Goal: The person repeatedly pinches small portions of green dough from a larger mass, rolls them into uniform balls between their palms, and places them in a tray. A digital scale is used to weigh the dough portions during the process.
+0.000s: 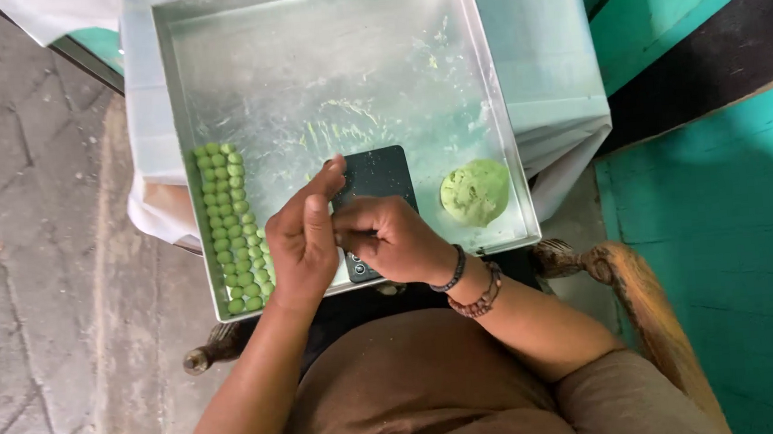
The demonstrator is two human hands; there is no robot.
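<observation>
Pressing together over the metal tray (pixel 487 101) — left hand (pixel 302 241) against right hand (pixel 393 239) — green dough lump (pixel 476 192) just right.

Green dough balls (pixel 234 228), pale-green dough lump (pixel 476 192), silver tray (pixel 321 58), black scale (pixel 375 177).

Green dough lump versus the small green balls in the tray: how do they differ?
The dough lump is one big, rough, flattened mass; the small balls are many, tiny, smooth and round. The lump sits alone at the tray's right side, right of the dark scale; the balls stand in neat rows along its left edge. Both are green.
</observation>
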